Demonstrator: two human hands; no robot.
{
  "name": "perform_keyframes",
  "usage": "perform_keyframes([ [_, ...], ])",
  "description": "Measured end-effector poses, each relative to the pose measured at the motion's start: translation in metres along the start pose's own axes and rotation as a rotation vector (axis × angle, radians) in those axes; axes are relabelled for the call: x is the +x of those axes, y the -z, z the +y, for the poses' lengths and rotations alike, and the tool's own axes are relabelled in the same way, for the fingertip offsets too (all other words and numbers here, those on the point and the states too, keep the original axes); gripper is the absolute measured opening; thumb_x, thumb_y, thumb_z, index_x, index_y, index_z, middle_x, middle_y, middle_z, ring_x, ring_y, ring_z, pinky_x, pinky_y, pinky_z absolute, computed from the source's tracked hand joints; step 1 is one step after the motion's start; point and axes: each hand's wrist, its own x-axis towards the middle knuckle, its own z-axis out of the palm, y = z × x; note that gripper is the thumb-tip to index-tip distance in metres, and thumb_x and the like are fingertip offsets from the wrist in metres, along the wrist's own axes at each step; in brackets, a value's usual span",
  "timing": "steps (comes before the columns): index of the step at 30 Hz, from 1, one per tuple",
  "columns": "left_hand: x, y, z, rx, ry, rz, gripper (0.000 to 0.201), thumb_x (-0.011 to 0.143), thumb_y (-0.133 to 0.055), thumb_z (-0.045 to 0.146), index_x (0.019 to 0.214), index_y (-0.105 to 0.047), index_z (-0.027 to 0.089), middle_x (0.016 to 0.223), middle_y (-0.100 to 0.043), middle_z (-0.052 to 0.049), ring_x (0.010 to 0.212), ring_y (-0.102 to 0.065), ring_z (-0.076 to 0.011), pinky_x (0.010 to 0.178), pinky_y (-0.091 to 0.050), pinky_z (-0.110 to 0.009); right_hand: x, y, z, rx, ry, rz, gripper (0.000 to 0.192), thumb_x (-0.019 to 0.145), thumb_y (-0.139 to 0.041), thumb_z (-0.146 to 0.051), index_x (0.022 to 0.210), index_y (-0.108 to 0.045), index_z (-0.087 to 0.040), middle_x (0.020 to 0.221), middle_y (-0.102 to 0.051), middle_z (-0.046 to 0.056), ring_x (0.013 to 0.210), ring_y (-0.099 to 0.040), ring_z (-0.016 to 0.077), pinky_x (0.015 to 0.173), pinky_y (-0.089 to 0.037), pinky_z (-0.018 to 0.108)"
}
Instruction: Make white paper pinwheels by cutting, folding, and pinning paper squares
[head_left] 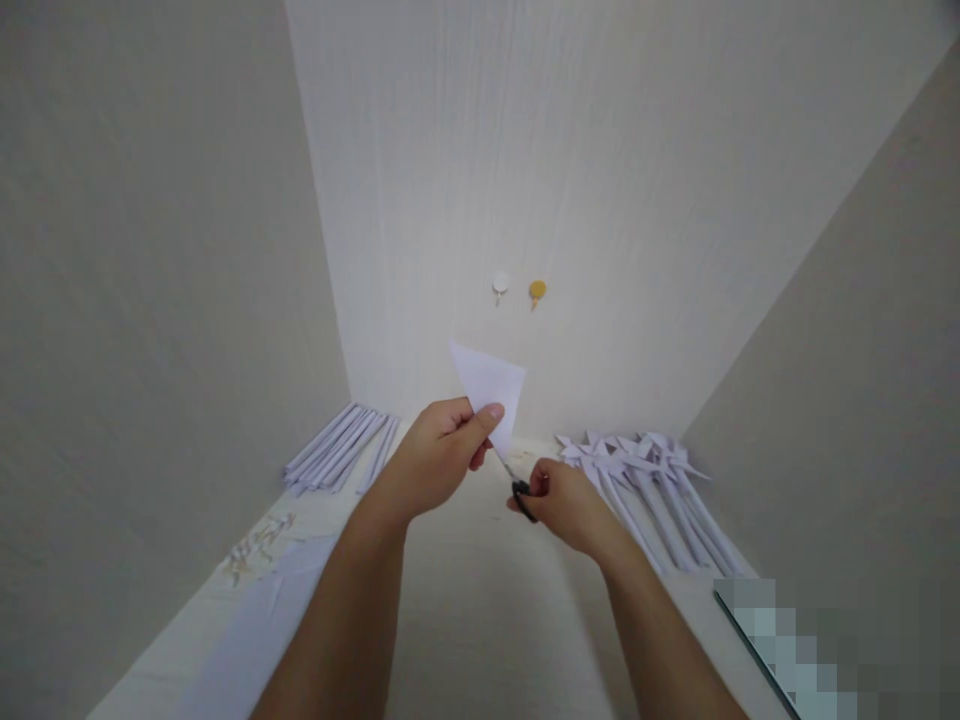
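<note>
We see the white paper piece (pixel 501 385) upright in the air, its long axis running from the far left corner down to a narrow corner near us. Our left hand (pixel 442 455) pinches its lower left part between thumb and fingers. Our right hand (pixel 562 495), below and to the right of the paper, is closed around the handles of the scissors (pixel 520 490), whose blades point up-left at that narrow corner; we cannot tell whether they are cutting. The left hand is nearer the paper, touching it. Left of the paper lie rolled paper tubes (pixel 337 445); right of it, pinwheel-topped tubes (pixel 637 460). Beyond it hang a white hook (pixel 500 284) and a yellow hook (pixel 537 290).
</note>
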Motion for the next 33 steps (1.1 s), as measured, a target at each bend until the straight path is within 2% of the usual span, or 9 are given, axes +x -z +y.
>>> perform_keyframes([
  [6,-0.006,-0.006,0.005,0.182,-0.026,-0.162,0.053,0.092,-0.058,0.051,0.050,-0.049,0.021,0.046,-0.044,0.003,0.045,-0.038,-0.0117,0.047,-0.025,-0.026,-0.029,-0.047,0.006,-0.215,-0.056,-0.108,0.014,0.083,-0.077,-0.030,0.082,-0.068,-0.019,0.080,-0.073,0.006,0.075,-0.065,0.0203,0.064,-0.041,0.029],
  [12,-0.014,-0.015,0.011,0.220,-0.088,-0.320,0.046,0.091,-0.061,0.048,0.055,-0.055,0.021,0.051,-0.046,0.003,0.048,-0.036,-0.0116,0.048,-0.026,-0.026,-0.051,-0.054,0.029,-0.280,-0.128,-0.199,0.026,0.099,-0.066,-0.041,0.108,-0.069,-0.016,0.106,-0.072,0.006,0.094,-0.069,0.0209,0.086,-0.057,0.042],
  [16,-0.017,-0.016,0.012,0.274,-0.121,-0.437,0.045,0.090,-0.062,0.047,0.054,-0.053,0.020,0.053,-0.042,0.003,0.050,-0.034,-0.0117,0.047,-0.024,-0.025,-0.059,-0.059,0.035,-0.250,-0.146,-0.224,0.027,0.100,-0.066,-0.038,0.115,-0.068,-0.016,0.115,-0.071,0.008,0.100,-0.070,0.0225,0.089,-0.058,0.044],
  [20,-0.016,-0.014,0.013,0.219,-0.057,-0.517,0.047,0.090,-0.062,0.046,0.053,-0.049,0.020,0.049,-0.037,0.004,0.046,-0.031,-0.0108,0.044,-0.020,-0.025,-0.063,-0.062,0.036,-0.158,-0.122,-0.214,0.025,0.099,-0.067,-0.038,0.111,-0.069,-0.016,0.112,-0.071,0.007,0.098,-0.070,0.0215,0.087,-0.058,0.043],
  [23,-0.015,-0.012,0.014,0.124,-0.004,-0.546,0.048,0.088,-0.063,0.045,0.049,-0.049,0.020,0.045,-0.037,0.004,0.042,-0.030,-0.0098,0.043,-0.019,-0.025,-0.059,-0.049,0.038,-0.028,-0.078,-0.167,0.021,0.093,-0.074,-0.035,0.090,-0.070,-0.016,0.089,-0.071,0.002,0.080,-0.067,0.0175,0.078,-0.057,0.036],
  [26,-0.014,-0.010,0.014,0.052,0.030,-0.562,0.048,0.086,-0.066,0.043,0.047,-0.049,0.020,0.043,-0.040,0.003,0.042,-0.030,-0.0092,0.044,-0.020,-0.025,-0.049,-0.013,0.034,0.170,-0.027,-0.027,0.026,0.090,-0.072,-0.038,0.075,-0.065,-0.018,0.070,-0.066,0.002,0.063,-0.058,0.0145,0.064,-0.049,0.030],
  [30,-0.013,-0.010,0.010,-0.026,0.077,-0.621,0.047,0.085,-0.066,0.043,0.048,-0.051,0.019,0.044,-0.042,0.003,0.042,-0.030,-0.0088,0.045,-0.018,-0.026,-0.045,0.045,0.008,0.470,0.090,0.223,0.049,0.100,-0.039,-0.062,0.091,-0.062,-0.020,0.085,-0.067,0.006,0.073,-0.061,0.0173,0.067,-0.050,0.030],
  [32,-0.011,-0.011,0.009,-0.031,0.095,-0.659,0.045,0.086,-0.065,0.042,0.050,-0.052,0.019,0.045,-0.040,0.004,0.042,-0.030,-0.0084,0.045,-0.018,-0.026,-0.048,0.063,-0.010,0.607,0.192,0.245,0.051,0.095,-0.046,-0.068,0.099,-0.065,-0.021,0.097,-0.071,0.008,0.085,-0.066,0.0193,0.075,-0.053,0.032],
  [33,-0.011,-0.012,0.008,-0.025,0.099,-0.672,0.043,0.086,-0.064,0.040,0.051,-0.052,0.019,0.045,-0.039,0.005,0.042,-0.029,-0.0082,0.045,-0.018,-0.026,-0.050,0.067,-0.019,0.749,0.261,0.173,0.047,0.088,-0.063,-0.064,0.103,-0.069,-0.020,0.098,-0.072,0.008,0.088,-0.066,0.0204,0.077,-0.054,0.033],
])
